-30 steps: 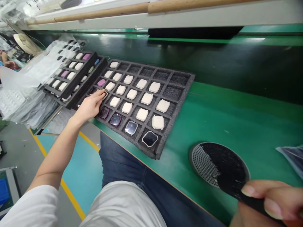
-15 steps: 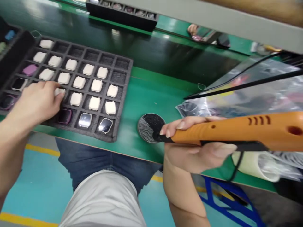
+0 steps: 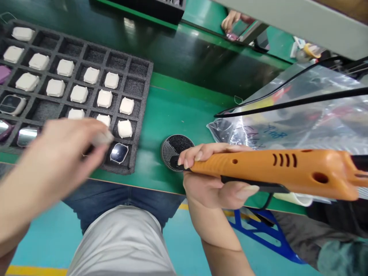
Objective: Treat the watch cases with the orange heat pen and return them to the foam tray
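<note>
Pick-up step: small white square casing (image 3: pixel 102 138) pinched in left hand (image 3: pixel 57 153) grip, over dark foam grid tray (image 3: pixel 140 115) at 9 o'clock; orange power screwdriver (image 3: pixel 273 168) clenched in right hand (image 3: pixel 218 184). Next calls for steady alignment.

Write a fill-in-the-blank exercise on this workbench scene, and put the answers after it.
1. The right hand grips a long tool coloured ____.
2. The left hand pinches a small ____ piece above the foam tray.
3. The perforated disc on the green table is ____ in shape.
Missing words: orange; white; round.
</note>
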`<action>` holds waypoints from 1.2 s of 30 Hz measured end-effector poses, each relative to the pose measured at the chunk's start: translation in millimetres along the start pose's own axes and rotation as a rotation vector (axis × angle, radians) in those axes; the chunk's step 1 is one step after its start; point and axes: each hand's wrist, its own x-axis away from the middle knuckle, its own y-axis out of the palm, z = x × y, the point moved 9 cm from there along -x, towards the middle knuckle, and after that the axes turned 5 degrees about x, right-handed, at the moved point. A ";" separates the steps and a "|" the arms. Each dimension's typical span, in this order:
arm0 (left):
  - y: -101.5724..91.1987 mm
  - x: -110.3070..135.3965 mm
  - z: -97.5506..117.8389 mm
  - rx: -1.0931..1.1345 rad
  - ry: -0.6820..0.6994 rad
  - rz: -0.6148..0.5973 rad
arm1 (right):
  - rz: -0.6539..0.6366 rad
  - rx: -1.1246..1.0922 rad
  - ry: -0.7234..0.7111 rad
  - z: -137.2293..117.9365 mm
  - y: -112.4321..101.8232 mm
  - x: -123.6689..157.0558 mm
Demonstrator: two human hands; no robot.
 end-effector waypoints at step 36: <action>114.7 29.8 105.8 0.228 0.343 0.034 | -0.054 0.184 0.046 -26.8 7.1 26.2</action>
